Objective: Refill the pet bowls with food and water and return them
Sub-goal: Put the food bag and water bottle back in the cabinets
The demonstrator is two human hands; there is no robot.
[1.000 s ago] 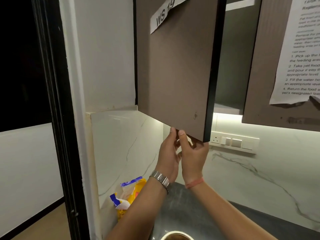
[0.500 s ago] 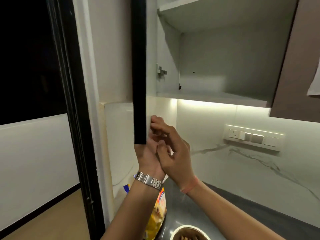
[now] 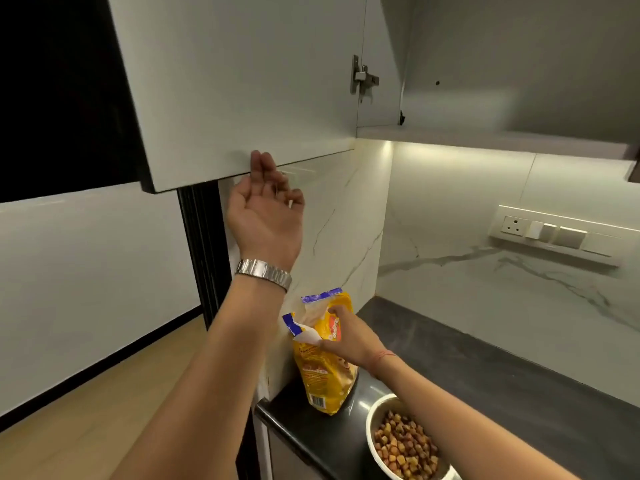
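Note:
A yellow pet food bag (image 3: pixel 323 372) with a blue torn top stands on the dark counter's left end, against the marble side wall. My right hand (image 3: pixel 349 336) grips the bag near its top. My left hand (image 3: pixel 265 213), with a metal watch on the wrist, is raised and its fingers hook the bottom edge of the wide-open cabinet door (image 3: pixel 239 88). A white bowl (image 3: pixel 375 414) full of brown and tan kibble sits on the counter at the bottom right, partly hidden behind my right forearm.
The open upper cabinet (image 3: pixel 502 84) shows a bare lit shelf and a door hinge (image 3: pixel 362 79). A switch and socket panel (image 3: pixel 557 233) is on the marble backsplash. The dark counter (image 3: pixel 485 375) runs to the right. Wooden floor (image 3: pixel 104 410) lies at the lower left.
The cabinet door has swung fully open to the left. My right hand left the door and dropped onto the food bag. My left hand stays on the door's bottom edge.

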